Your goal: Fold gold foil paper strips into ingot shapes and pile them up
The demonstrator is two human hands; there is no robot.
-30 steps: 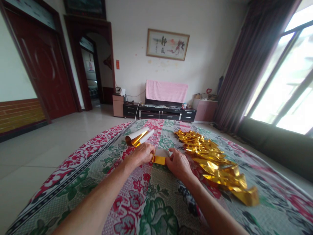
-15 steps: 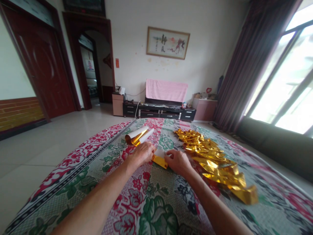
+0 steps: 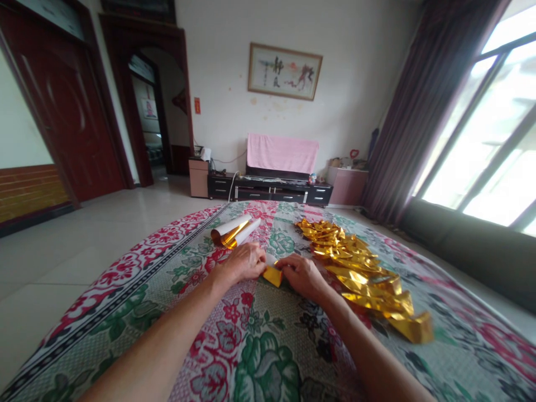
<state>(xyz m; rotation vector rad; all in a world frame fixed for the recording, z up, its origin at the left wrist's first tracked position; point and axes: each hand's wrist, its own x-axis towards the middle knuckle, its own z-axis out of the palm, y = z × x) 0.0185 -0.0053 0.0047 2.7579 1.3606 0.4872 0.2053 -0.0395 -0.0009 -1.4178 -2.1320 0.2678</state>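
A small sheet of gold foil paper (image 3: 272, 275) lies on the floral cloth (image 3: 259, 340) between my hands. My left hand (image 3: 245, 261) pinches its left edge with curled fingers. My right hand (image 3: 300, 274) presses and grips its right side, fingers closed on it. The visible gold part is a short, narrow strip, partly covered by both hands. A roll of gold-and-white paper (image 3: 233, 230) rests just beyond my left hand. A long heap of folded gold pieces (image 3: 364, 274) stretches along the cloth to the right of my right hand.
The cloth-covered surface fills the near view, and tiled floor (image 3: 84, 240) lies to the left. A low TV cabinet (image 3: 272, 192) with a pink cloth (image 3: 282, 153) stands at the far wall. A dark bolster (image 3: 469, 245) runs under the window on the right.
My hands have drawn closer together, and the gold strip showing between them has become shorter. The view has shifted slightly.
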